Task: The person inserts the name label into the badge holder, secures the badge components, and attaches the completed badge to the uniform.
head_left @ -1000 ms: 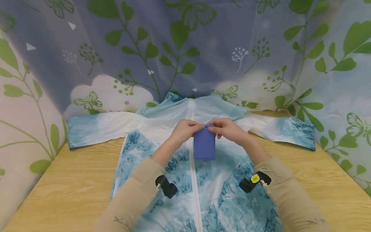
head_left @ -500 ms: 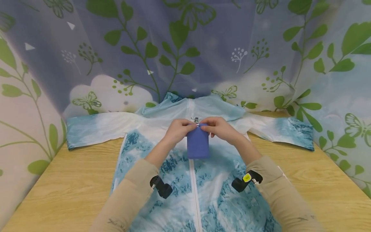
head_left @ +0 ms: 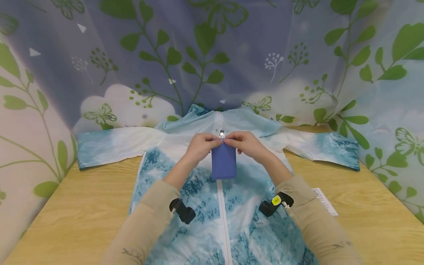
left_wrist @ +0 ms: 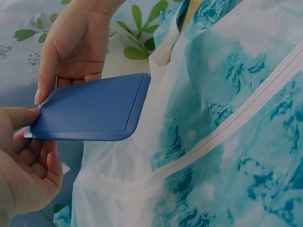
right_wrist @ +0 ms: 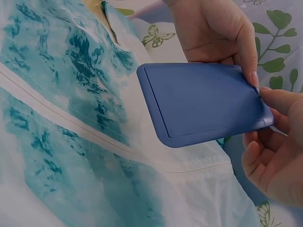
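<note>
A blue badge holder (head_left: 223, 161) with a metal clip (head_left: 222, 134) at its top hangs over the front of a blue-and-white tie-dye jacket (head_left: 195, 191). My left hand (head_left: 201, 147) pinches its upper left corner between thumb and fingers. At the upper right corner my right hand (head_left: 246, 145) pinches it too, with both thumbs near each other by the clip. Seen from the left wrist, the holder (left_wrist: 90, 111) shows a smooth flat face with a thin seam along its edges. Both hands hide the slot where the clip joins.
The jacket lies spread on a wooden table (head_left: 82, 206), its sleeves (head_left: 328, 149) stretched to both sides and its white zipper (head_left: 222, 217) down the middle. A white printed slip (head_left: 325, 201) lies beside my right forearm. Leaf-patterned cloth (head_left: 245, 62) hangs behind and at the sides.
Both hands have shifted slightly left and up with the badge holder. The metal clip, unseen a second ago, now stands above its top edge. The white slip has come into view by the right forearm.
</note>
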Demonstrator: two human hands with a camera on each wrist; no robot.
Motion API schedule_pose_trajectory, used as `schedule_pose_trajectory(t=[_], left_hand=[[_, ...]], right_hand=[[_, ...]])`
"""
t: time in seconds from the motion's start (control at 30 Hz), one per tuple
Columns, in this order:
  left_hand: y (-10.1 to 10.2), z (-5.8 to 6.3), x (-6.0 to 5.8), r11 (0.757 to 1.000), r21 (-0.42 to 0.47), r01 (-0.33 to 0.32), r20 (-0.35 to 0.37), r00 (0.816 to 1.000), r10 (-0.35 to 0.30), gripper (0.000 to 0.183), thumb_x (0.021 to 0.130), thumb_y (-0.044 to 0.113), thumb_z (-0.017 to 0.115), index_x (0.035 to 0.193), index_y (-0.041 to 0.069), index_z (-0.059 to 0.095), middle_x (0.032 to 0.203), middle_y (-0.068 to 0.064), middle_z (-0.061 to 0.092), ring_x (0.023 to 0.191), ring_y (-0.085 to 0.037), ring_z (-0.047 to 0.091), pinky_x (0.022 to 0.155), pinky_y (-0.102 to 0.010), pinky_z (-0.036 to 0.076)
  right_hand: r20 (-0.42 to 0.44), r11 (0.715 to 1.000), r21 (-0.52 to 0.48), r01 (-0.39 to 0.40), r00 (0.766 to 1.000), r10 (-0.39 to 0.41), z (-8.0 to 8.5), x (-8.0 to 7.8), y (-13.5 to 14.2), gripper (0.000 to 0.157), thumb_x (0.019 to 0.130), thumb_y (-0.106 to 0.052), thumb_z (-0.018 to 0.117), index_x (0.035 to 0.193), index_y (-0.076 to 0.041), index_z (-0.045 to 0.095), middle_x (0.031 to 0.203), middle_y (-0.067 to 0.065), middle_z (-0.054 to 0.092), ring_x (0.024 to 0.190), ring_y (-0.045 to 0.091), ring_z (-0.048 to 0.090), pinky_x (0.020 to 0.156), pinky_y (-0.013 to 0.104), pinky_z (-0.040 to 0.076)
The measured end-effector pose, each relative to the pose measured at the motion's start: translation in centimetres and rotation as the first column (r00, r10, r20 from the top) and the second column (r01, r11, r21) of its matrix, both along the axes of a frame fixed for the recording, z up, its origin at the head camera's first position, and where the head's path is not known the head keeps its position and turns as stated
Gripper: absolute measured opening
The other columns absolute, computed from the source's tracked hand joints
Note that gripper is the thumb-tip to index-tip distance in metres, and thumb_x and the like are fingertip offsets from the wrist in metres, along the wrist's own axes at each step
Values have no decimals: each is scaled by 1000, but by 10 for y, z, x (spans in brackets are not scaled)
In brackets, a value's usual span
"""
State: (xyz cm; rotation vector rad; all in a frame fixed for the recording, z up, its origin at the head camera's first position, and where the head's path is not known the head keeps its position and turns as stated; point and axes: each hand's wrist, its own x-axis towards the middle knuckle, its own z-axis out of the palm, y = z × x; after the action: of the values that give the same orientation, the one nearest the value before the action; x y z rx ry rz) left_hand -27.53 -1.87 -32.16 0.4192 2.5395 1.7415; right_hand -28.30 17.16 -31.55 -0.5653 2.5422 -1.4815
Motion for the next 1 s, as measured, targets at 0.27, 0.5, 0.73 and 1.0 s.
schedule_pose_trajectory(t=[0.27,0.5,0.73,1.0], left_hand=[[-2,-1,1,1000,-13,13,-31,999,-14,24,89,22,62,101,2,71,99,-9,67,95,-23,58,83,-40,45],[-2,1,2,997,-76,6,-63,998,-11,23,89,21,63,100,3,71,97,-9,67,92,-23,59,80,-38,47],[-3,2,2,993,-116,-7,-86,996,-3,21,88,20,64,97,3,72,95,-9,68,89,-23,60,78,-38,48],[-2,4,3,982,-183,-36,-172,985,4,20,90,22,62,99,6,72,93,-6,68,83,-20,61,72,-35,49]], right_hand=[[-20,999,18,41,999,-41,-1,1,-4,27,93,-24,57,112,-6,65,103,8,63,85,33,49,65,33,41],[-54,997,34,64,997,-62,0,2,-6,26,92,-23,60,110,-6,67,104,8,64,83,22,51,68,37,41],[-57,997,34,70,996,-68,0,2,-7,25,91,-22,61,109,-6,68,105,9,65,89,23,55,70,34,42],[-35,995,-19,96,995,-97,2,1,-6,32,95,-26,55,118,-5,62,117,12,60,104,27,53,86,47,42]])
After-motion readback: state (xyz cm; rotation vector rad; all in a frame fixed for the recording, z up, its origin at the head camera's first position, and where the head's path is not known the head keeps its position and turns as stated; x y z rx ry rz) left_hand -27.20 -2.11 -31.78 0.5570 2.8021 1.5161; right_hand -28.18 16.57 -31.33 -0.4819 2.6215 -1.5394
